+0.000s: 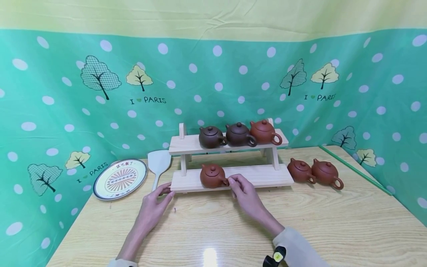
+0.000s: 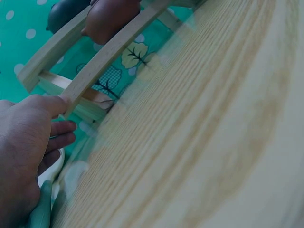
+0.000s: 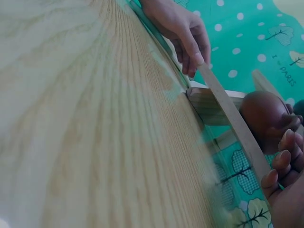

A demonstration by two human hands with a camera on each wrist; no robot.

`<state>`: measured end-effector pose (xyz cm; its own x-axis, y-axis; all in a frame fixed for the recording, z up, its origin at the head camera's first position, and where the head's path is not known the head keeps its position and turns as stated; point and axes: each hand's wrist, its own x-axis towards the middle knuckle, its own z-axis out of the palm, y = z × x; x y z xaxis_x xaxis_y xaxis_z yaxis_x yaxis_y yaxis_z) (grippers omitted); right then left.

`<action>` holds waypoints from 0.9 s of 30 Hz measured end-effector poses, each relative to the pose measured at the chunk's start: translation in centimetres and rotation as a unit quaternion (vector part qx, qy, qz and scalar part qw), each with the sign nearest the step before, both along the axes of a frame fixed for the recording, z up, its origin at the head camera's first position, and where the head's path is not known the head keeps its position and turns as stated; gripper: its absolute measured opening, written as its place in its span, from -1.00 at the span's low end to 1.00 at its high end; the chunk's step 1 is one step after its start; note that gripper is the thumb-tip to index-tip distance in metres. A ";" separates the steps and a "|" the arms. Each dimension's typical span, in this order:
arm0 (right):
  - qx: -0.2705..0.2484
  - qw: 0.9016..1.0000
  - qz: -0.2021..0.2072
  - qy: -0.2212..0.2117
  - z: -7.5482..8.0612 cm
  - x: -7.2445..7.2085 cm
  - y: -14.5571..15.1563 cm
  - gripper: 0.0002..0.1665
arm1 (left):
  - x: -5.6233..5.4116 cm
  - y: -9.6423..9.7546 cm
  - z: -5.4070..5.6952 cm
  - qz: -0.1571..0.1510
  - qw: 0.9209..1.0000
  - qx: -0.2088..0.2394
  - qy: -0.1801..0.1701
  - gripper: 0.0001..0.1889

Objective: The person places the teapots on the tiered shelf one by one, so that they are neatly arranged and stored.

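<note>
Reading our clock from the middle of the wooden two-tier stand [image 1: 270, 176], we find the reddish-brown clay teapot [image 1: 212, 177] at seven o'clock, upright at the front edge of the lower shelf [image 1: 186, 180]. Our right hand [image 1: 248, 197] has a narrow grip, thumb and fingertips pinching the teapot's handle. That handle points to four o'clock and the spout to ten, which likely suits a right hand coming from that side and leaves the round body uncovered. We cannot tell whether the shelf bears all its weight.

Our left hand [image 1: 153, 207] grips the front left corner of the same shelf at eight o'clock, thumb against the plank, presumably to steady the stand while the other hand works.

On the upper shelf [image 1: 181, 146], two dark brown teapots [image 1: 238, 135] sit at eleven and one, and a red-brown teapot [image 1: 262, 132] at two. Their spouts also face ten, so the matching angle looks deliberate. Two more reddish teapots [image 1: 325, 172] wait at three on the bench [image 1: 230, 230], handles turned toward four, probably handy for the right hand. Beyond them lies a green stick [image 1: 357, 171]; at nine, a white spatula [image 1: 159, 162] and a patterned plate [image 1: 100, 185] lie outside the working space.
</note>
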<state>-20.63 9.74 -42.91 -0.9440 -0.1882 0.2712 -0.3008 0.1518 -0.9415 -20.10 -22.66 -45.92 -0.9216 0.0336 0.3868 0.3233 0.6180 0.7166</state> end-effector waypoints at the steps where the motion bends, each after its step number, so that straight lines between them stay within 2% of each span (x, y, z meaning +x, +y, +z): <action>1: 0.001 1.000 -0.002 0.002 0.0 0.0 0.2 -0.73 | 0.0 0.0 0.0 0.000 1.000 0.000 -0.001 -0.59; 17: 0.012 0.999 -0.049 0.016 0.0 0.9 4.3 -0.75 | -0.1 0.2 0.0 0.000 1.000 0.003 0.000 -0.60; 24: 0.025 0.996 -0.070 0.052 -0.4 1.2 6.8 -0.78 | -0.1 0.2 0.0 0.004 1.000 -0.004 0.002 -0.60; 27: 0.034 0.995 -0.079 0.054 -0.5 1.5 7.7 -0.78 | -0.1 0.2 0.0 0.006 1.000 -0.004 0.003 -0.60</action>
